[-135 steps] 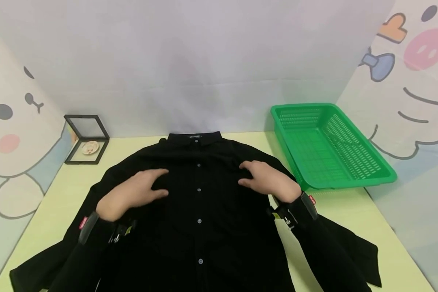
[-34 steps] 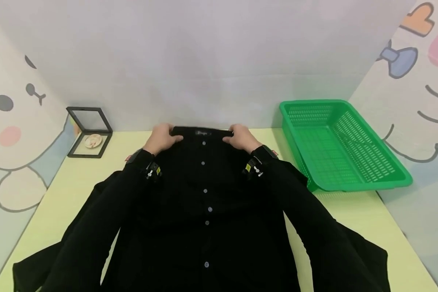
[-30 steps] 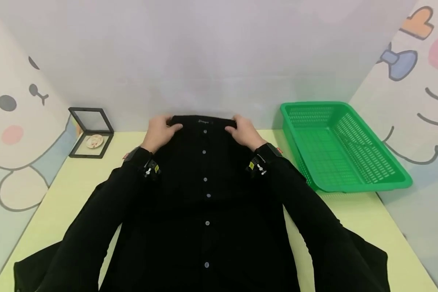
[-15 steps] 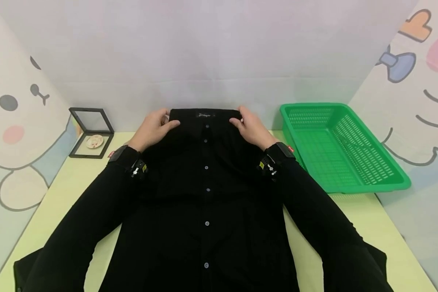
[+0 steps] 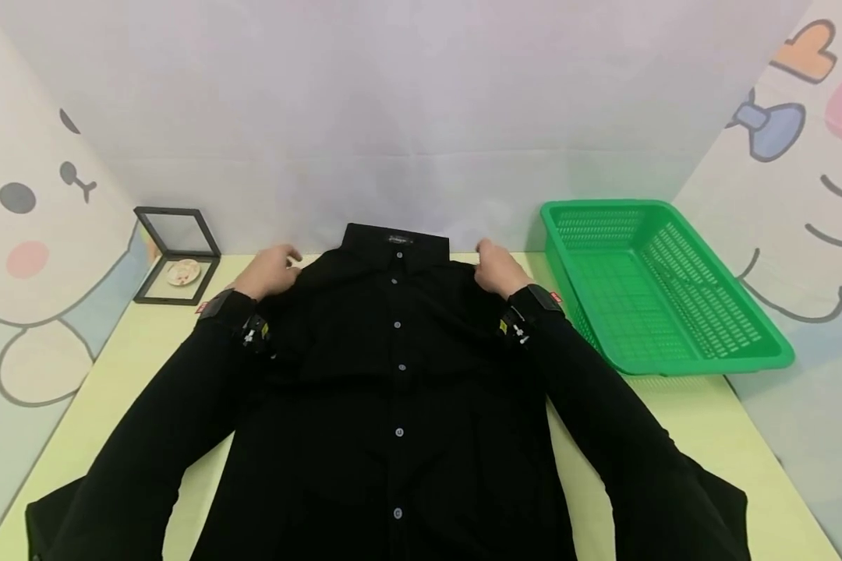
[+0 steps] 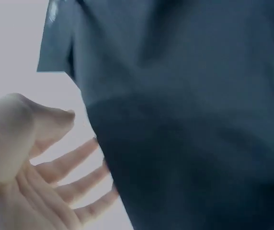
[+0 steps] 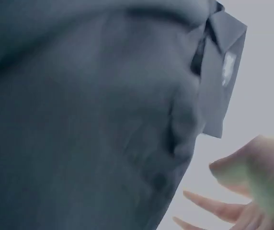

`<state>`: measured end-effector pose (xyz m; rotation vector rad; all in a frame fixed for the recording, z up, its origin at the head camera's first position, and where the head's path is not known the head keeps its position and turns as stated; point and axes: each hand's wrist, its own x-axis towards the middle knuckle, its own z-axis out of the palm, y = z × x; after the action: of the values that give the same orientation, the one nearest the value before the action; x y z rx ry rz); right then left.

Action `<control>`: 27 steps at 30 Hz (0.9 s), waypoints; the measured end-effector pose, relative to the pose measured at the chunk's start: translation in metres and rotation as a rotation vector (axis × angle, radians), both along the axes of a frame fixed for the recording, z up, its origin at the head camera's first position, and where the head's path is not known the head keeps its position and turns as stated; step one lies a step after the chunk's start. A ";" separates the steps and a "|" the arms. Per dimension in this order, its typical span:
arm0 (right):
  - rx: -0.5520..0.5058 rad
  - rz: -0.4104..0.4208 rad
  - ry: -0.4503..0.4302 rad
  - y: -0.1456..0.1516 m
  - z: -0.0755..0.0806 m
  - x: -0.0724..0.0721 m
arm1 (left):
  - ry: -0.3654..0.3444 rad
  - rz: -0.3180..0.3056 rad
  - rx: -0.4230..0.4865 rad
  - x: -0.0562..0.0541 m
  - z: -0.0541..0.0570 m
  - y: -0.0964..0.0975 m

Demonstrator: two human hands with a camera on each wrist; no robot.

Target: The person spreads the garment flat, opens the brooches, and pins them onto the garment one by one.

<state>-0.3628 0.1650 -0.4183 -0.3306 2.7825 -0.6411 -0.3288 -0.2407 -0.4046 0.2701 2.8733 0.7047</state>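
Observation:
A black button-up shirt (image 5: 351, 351) lies front side up, its collar (image 5: 428, 248) toward the back wall. At the shirt's left shoulder edge is my left hand (image 5: 268, 271). In the left wrist view its fingers (image 6: 67, 165) are spread, with the tips reaching behind the fabric edge and the thumb apart from it. My right hand (image 5: 500, 269) is beside the opposite shoulder. The right wrist view shows thumb and fingers (image 7: 218, 208) extended just off the cloth. Both sleeves of the shirt are largely hidden under my forearms.
A green plastic basket (image 5: 730, 362) stands at the right of the pale yellow table (image 5: 702, 421). At the back left is an open black frame (image 5: 199, 288) with a small round light-coloured item (image 5: 183, 272) in it. White cartoon-printed walls (image 5: 407, 117) enclose the back and sides.
Earlier both hands moved up to the collar, gripped its corners and raised it. Now they have let go and moved outward and down to the shoulders, and the collar sits lower.

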 end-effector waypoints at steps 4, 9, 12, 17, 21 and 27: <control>0.150 0.013 -0.079 0.015 0.002 0.006 | -0.060 0.034 -0.083 -0.023 -0.047 -0.046; 0.205 -0.028 -0.120 0.015 0.010 0.013 | -0.156 -0.084 -0.033 -0.026 -0.054 -0.065; 0.172 -0.047 -0.078 0.017 0.011 0.013 | -0.276 -0.111 0.031 -0.003 -0.023 -0.041; 0.086 -0.098 0.075 0.022 0.017 0.017 | -0.343 -0.100 0.092 0.013 -0.005 -0.027; 0.067 -0.156 0.121 0.027 0.018 0.017 | -0.377 -0.106 0.097 0.011 -0.003 -0.030; 0.049 -0.204 0.050 0.029 0.019 0.016 | -0.089 0.002 0.116 0.013 -0.003 -0.041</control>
<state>-0.3467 0.1941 -0.3990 -0.0534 2.8989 -0.6154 -0.3162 -0.2819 -0.4071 0.2453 2.7540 0.8629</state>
